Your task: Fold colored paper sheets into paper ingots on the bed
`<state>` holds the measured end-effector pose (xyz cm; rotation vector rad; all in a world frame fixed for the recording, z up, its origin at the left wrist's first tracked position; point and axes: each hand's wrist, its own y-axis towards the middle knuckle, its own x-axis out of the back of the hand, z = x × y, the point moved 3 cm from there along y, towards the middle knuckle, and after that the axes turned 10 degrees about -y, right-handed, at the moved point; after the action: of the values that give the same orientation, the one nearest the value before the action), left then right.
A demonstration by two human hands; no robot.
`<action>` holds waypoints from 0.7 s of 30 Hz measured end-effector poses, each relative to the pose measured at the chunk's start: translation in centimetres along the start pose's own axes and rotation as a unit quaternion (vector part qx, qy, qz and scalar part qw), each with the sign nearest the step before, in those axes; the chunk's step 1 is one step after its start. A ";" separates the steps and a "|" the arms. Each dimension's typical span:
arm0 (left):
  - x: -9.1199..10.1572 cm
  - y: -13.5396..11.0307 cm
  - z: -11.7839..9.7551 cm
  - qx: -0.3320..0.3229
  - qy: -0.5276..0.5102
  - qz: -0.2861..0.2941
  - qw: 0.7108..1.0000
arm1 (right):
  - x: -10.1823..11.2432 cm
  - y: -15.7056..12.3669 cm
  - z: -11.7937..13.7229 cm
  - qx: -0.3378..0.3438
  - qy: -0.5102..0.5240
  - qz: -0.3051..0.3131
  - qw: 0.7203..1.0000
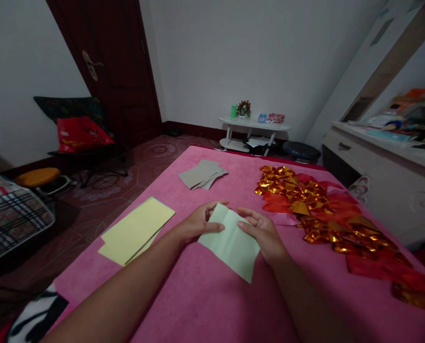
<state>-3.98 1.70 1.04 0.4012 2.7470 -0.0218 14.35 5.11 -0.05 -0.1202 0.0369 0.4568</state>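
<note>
A pale green sheet of paper [230, 245] with creases across it is held between both hands above the pink tabletop [198, 295]. My left hand [205, 221] grips its left edge, thumb on top and fingers beneath. On the opposite edge, my right hand [262, 233] pinches the sheet the same way; fingers under the paper are partly hidden. To the left lies a stack of yellow paper sheets [139, 228]. Farther back sits a loose pile of grey paper pieces [203, 174].
Shiny gold and red foil pieces [316, 209] cover the table's right side. Beyond the table stands a small white side table [255, 125] with a potted plant [243, 108]. A chair holding a red bag [82, 136] and a yellow stool [37, 177] are at left.
</note>
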 end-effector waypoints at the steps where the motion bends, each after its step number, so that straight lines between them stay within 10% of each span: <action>1: 0.2 0.1 0.1 -0.008 -0.024 -0.025 0.999 | 0.2 0.1 -0.2 0.009 0.021 -0.031 0.999; 8: 0.5 0.5 1.1 0.005 -0.044 -0.084 0.996 | 0.5 0.4 -0.4 0.046 0.082 -0.080 0.992; 16: -1.2 -0.9 -1.5 -0.325 0.225 -0.146 0.907 | 1.2 0.5 -0.5 0.092 0.014 -0.122 0.988; 21: -2.1 -1.6 -2.1 -0.387 0.283 -0.129 0.868 | 1.4 0.5 -0.2 0.145 0.019 -0.138 0.980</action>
<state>-3.26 -0.29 3.74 -0.2316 3.0042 1.2671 15.34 6.14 -0.43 0.1520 0.1223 0.1676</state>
